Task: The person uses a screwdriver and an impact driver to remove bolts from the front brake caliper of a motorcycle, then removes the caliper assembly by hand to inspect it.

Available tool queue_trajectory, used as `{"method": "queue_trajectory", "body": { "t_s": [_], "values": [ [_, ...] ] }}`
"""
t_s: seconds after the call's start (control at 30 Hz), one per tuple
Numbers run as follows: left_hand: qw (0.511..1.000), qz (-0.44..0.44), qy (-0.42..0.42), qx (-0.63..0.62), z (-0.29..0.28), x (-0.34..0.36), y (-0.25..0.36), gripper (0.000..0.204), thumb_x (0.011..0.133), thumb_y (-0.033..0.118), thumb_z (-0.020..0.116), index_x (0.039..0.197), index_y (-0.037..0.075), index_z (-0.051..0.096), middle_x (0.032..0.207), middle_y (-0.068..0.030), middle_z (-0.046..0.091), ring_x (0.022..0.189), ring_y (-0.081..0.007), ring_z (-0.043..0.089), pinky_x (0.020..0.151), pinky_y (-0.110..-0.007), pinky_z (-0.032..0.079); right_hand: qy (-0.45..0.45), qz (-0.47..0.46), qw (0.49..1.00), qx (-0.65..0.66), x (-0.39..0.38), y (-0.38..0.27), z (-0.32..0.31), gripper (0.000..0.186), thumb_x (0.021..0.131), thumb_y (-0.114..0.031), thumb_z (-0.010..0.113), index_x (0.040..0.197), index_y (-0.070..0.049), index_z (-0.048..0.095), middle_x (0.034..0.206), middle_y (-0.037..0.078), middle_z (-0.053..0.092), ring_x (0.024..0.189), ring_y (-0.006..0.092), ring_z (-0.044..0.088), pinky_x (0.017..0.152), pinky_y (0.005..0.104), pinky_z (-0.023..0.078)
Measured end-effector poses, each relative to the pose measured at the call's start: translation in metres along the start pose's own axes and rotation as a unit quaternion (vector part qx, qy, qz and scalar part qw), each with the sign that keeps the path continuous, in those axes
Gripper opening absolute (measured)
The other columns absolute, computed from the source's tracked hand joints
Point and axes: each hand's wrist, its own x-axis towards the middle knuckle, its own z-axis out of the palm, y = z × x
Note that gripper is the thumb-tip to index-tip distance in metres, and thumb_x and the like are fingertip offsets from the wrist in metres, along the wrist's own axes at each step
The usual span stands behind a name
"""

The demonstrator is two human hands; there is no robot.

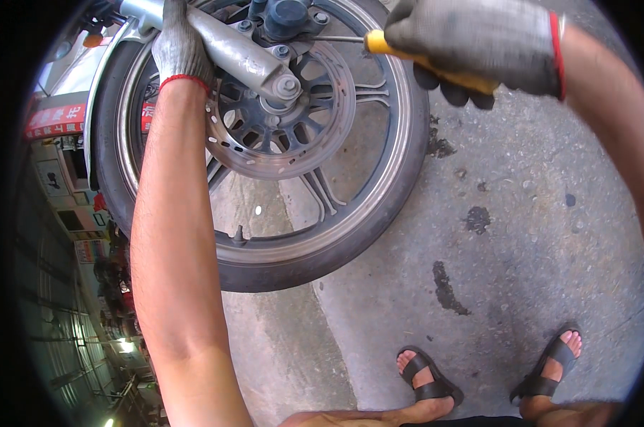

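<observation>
My right hand (pixel 478 46), in a grey knitted glove with a red cuff, is closed round the yellow-and-black handle of a screwdriver (pixel 389 48). Its thin metal shaft points left, its tip end near the dark brake caliper (pixel 288 18). My left hand (pixel 181 53), gloved alike, lies over the silver fork leg (pixel 244 55) of a motorcycle and appears to grip it; its fingertips run out at the upper edge. Below the fork is the front wheel (pixel 400 192), with its slotted brake disc (pixel 340 114) and a bolt at the axle.
Stained grey concrete (pixel 514 235) spreads to the right of the wheel. My sandalled feet (pixel 425 373) stand at the lower right. A red banner (pixel 59 121) and cluttered shop shelving (pixel 112 277) show along the left rim. An orange indicator lamp (pixel 92 40) sits at upper left.
</observation>
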Motion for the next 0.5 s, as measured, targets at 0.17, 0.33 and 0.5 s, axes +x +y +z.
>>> {"method": "queue_trajectory", "body": {
  "t_s": [0.17, 0.33, 0.5],
  "values": [
    [1.0, 0.002, 0.002, -0.009, 0.001, 0.003, 0.001, 0.065, 0.082, 0.048, 0.068, 0.121, -0.001, 0.051, 0.094, -0.0142, 0.061, 0.083, -0.0271, 0.063, 0.08, -0.044, 0.052, 0.145, 0.004, 0.988, -0.052, -0.007, 0.006, 0.035, 0.038, 0.102, -0.024, 0.043, 0.12, 0.006, 0.058, 0.061, 0.004, 0.055, 0.042, 0.007, 0.051, 0.036, 0.0221, 0.045],
    [1.0, 0.012, 0.012, 0.007, 0.004, 0.001, 0.0, 0.07, 0.081, 0.05, 0.068, 0.123, -0.003, 0.05, 0.096, -0.0159, 0.061, 0.085, -0.0283, 0.063, 0.081, -0.045, 0.052, 0.113, -0.006, 0.992, -0.06, -0.004, 0.003, 0.018, 0.037, 0.103, -0.026, 0.041, 0.115, 0.005, 0.059, 0.06, 0.003, 0.055, 0.044, 0.0067, 0.052, 0.037, 0.0228, 0.047],
    [1.0, 0.006, 0.007, 0.013, 0.0, -0.001, 0.001, 0.07, 0.083, 0.051, 0.066, 0.125, -0.002, 0.049, 0.099, -0.0165, 0.061, 0.088, -0.0291, 0.063, 0.083, -0.046, 0.051, 0.136, 0.001, 0.99, -0.035, 0.001, 0.013, 0.037, 0.038, 0.103, -0.024, 0.042, 0.121, 0.006, 0.057, 0.06, 0.004, 0.056, 0.042, 0.0077, 0.053, 0.033, 0.0219, 0.044]
  ]
}}
